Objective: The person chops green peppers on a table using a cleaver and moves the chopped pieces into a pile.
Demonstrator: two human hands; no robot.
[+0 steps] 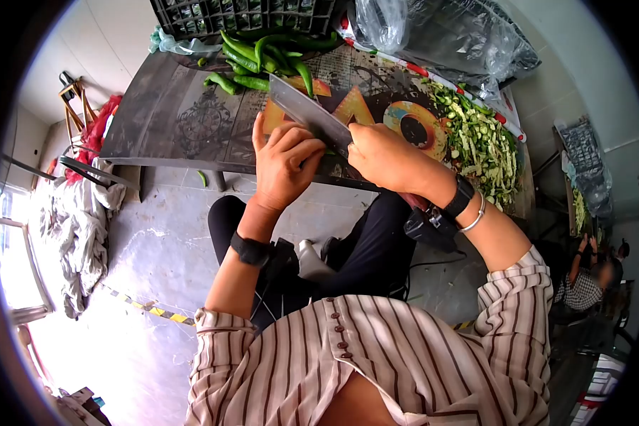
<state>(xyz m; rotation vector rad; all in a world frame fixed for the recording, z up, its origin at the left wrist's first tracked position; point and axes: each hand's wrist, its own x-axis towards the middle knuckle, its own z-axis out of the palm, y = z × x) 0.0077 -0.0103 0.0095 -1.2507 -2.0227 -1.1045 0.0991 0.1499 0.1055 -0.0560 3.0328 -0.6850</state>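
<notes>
My right hand (387, 157) grips the handle of a broad steel cleaver (306, 113), whose blade slants over the dark patterned table (170, 113). My left hand (285, 165) is curled beside the blade, fingers bent down on a green pepper that is mostly hidden beneath them. Whole green peppers (266, 55) lie in a heap at the far side of the table. A pile of chopped green pepper pieces (481, 142) covers the table's right end.
A black plastic crate (241, 15) stands behind the peppers. Clear plastic bags (447, 35) lie at the back right. A heap of cloth (81, 227) is on the floor at left. Another person (587, 280) sits at far right.
</notes>
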